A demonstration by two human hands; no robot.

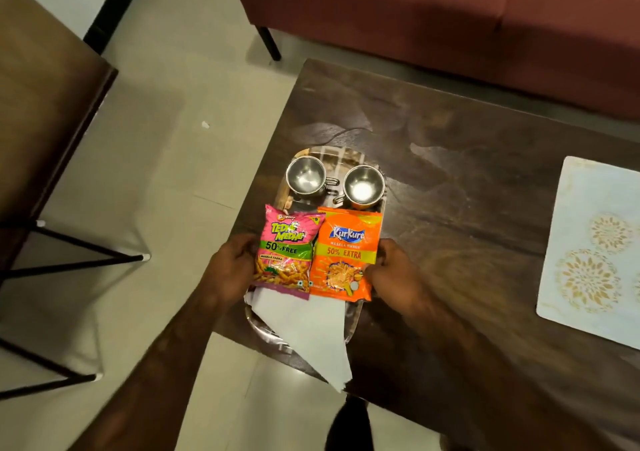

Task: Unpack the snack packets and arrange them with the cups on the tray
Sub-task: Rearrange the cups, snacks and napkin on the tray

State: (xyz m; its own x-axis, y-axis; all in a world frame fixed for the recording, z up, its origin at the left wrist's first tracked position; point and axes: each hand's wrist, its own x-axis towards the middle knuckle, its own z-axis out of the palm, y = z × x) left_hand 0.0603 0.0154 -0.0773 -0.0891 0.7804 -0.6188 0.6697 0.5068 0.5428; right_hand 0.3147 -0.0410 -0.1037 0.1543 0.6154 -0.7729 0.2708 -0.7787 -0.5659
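1. White paper napkin point(311, 333) closest to the lens, folded to a point, spilling off the near rim of the steel tray point(353, 326) and past the table edge
2. Left hand point(232, 270) curled round the left side of the pink Tedhe Medhe packet point(284, 253), fingers tucked at its edge, so closed on it
3. Right hand point(394, 274) pinching the lower right corner of the orange Kurkure packet point(344, 256), thumb on the front, gripping it
4. Both packets flat and face up, side by side, touching along the middle, lying on the near half of the tray with their bottoms over the napkin
5. Further back on the same tray, two steel cups, left cup point(306, 175) and right cup point(363, 186), upright, empty-looking, handles pointing into the gap between them
6. Tray parked at the left end of a dark wooden table point(467, 173)
7. Pale placemat point(588, 243) with gold flower prints well off to the right
8. Maroon sofa point(415, 18) behind the table, brown chair point(45, 104) off left on the tiled floor
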